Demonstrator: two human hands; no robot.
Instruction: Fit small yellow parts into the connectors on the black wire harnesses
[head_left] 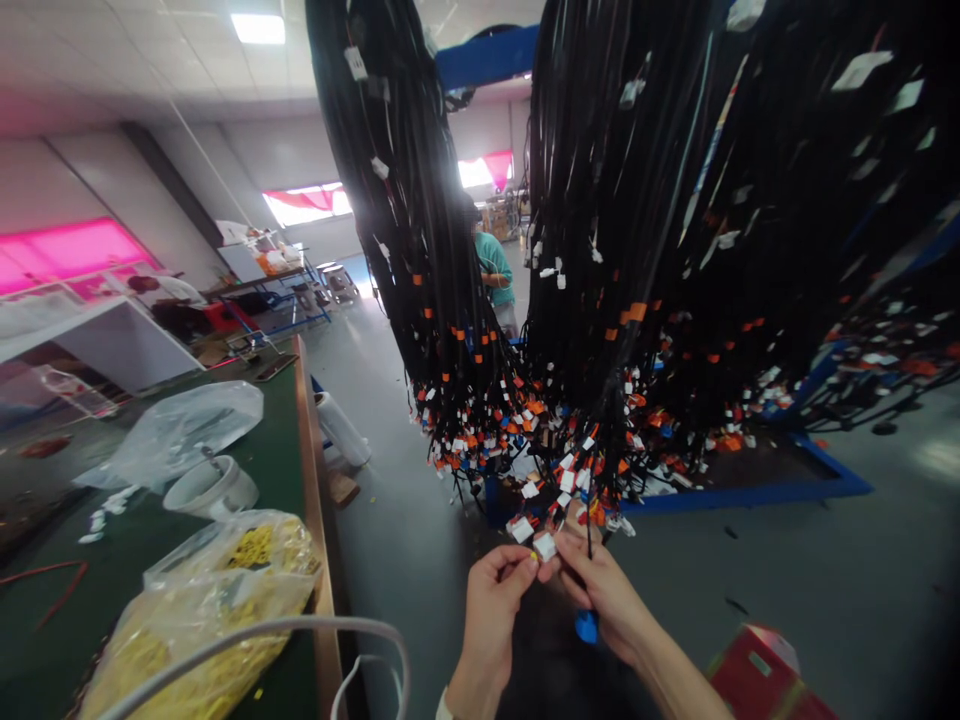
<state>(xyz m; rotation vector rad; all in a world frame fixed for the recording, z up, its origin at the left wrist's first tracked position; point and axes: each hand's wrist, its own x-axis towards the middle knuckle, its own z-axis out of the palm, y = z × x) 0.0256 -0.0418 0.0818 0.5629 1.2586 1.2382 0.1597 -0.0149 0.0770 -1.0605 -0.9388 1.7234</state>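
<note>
Big bundles of black wire harness (600, 250) hang from a blue rack, their lower ends thick with white, orange and blue connectors. My left hand (495, 590) is closed in a pinch on a small yellow piece at a white connector (544, 546). My right hand (604, 585) is closed around the wires just behind that connector, holding the harness end steady. Both hands meet low in the middle of the view, below the dangling connector ends (570, 480).
A green-topped bench (285, 450) stands at the left with clear bags of yellow parts (217, 590), a white bowl (214, 487) and a white cable (300, 630). A red box (757, 670) sits lower right. A person in a teal shirt (493, 270) stands behind the harnesses.
</note>
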